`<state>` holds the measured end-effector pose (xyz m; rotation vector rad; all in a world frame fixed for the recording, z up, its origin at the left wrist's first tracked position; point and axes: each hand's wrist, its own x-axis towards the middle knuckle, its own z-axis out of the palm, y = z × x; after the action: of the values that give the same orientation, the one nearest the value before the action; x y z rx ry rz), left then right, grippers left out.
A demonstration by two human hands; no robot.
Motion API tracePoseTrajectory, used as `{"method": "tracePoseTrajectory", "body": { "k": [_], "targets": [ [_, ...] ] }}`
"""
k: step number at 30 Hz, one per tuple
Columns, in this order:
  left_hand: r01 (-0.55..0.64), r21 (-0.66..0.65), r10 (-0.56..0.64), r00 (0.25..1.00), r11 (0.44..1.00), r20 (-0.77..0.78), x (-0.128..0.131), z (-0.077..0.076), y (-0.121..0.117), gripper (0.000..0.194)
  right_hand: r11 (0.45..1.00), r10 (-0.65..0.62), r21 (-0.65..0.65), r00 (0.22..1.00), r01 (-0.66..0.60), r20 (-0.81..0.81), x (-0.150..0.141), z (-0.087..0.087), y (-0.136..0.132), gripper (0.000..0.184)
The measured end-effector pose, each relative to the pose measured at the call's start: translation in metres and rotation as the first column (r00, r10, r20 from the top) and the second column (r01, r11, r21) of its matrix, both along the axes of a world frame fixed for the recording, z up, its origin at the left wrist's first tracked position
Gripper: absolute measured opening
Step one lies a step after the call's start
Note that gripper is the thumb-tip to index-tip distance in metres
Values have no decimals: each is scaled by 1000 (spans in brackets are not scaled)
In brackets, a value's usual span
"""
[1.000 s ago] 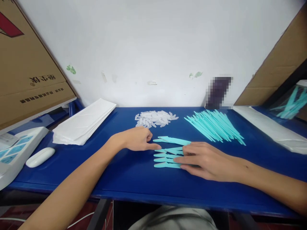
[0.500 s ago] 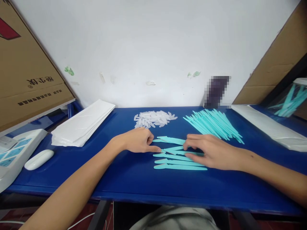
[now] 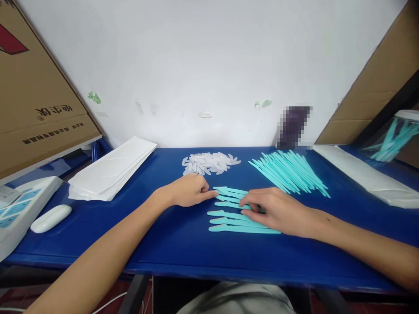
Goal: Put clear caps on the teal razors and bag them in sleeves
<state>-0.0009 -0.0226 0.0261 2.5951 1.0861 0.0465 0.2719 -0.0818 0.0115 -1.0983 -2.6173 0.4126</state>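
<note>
Several turquoise eyebrow razors (image 3: 244, 221) lie roughly side by side in front of me, blade ends to the left. My left hand (image 3: 188, 190) is closed, fingers curled, its thumb tip touching the blade end of an upper razor. Nothing shows in its fingers. Over the handle ends is my right hand (image 3: 275, 209), thumb and fingers closed about a middle razor (image 3: 227, 204); the fingers cover the grip point. Behind my left hand is a heap of small translucent whitish blade caps (image 3: 211, 162). A larger pile of turquoise razors (image 3: 291, 172) lies beyond my right hand.
White flat packets (image 3: 113, 168) and a white oval case (image 3: 51, 218) sit left on the blue table (image 3: 163, 248). Another white packet (image 3: 369, 174) lies right, near a clear tub (image 3: 397, 137) of razors. Cardboard (image 3: 42, 87) stands left; a wall closes the back.
The upper razors, crossed before, now lie closer to parallel. A middle razor has shifted right, and my right hand has moved slightly left. My left thumb has risen to an upper razor's tip.
</note>
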Motion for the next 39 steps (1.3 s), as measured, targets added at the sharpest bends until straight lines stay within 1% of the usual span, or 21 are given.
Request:
{"method": "tracePoseTrajectory", "body": {
  "k": [4, 8, 11, 15, 17, 21, 24, 27, 30, 35, 39],
  "targets": [
    [7, -10, -7, 1000, 1000, -11, 1, 2, -1, 55, 997, 77, -4, 997, -77, -19, 1, 2, -3, 29],
    [5, -9, -5, 1000, 1000, -24, 3, 6, -3, 51, 994, 88, 67, 995, -91, 40, 5, 2, -4, 35],
    [3, -15, -3, 1000, 1000, -27, 4, 6, -3, 53, 988, 92, 116, 991, -102, 94, 5, 2, -6, 36],
    [0, -17, 0, 1000, 1000, -8, 2, 4, -2, 55, 974, 166, 138, 982, -178, 95, 3, 4, -11, 36],
    [-3, -20, 3, 1000, 1000, -2, 1, 2, -2, 57, 972, 150, 169, 985, -162, 82, 3, 4, -11, 37],
    [-9, -26, 9, 1000, 1000, 5, 0, 2, -1, 59, 971, 13, 237, 996, -34, 92, 7, 2, -3, 39],
    [-14, -21, 14, 1000, 1000, 7, 0, 2, -2, 59, 984, -52, 176, 992, 31, 115, 11, 1, 3, 37],
    [-4, -21, 4, 1000, 1000, 16, 0, 2, -1, 60, 995, -83, 70, 991, 76, 101, 13, 2, 7, 33],
    [-6, -31, 7, 999, 1000, 45, 0, 1, -1, 60, 994, -105, 1, 992, 106, 76, 13, 3, 9, 26],
    [-38, 23, 37, 999, 999, 21, 1, 0, 0, 53, 990, -129, -49, 990, 132, 50, 13, 2, 12, 27],
    [-44, 15, 43, 999, 999, 17, 1, 0, 1, 56, 988, -139, -69, 990, 141, 37, 13, 0, 12, 28]
  ]
}}
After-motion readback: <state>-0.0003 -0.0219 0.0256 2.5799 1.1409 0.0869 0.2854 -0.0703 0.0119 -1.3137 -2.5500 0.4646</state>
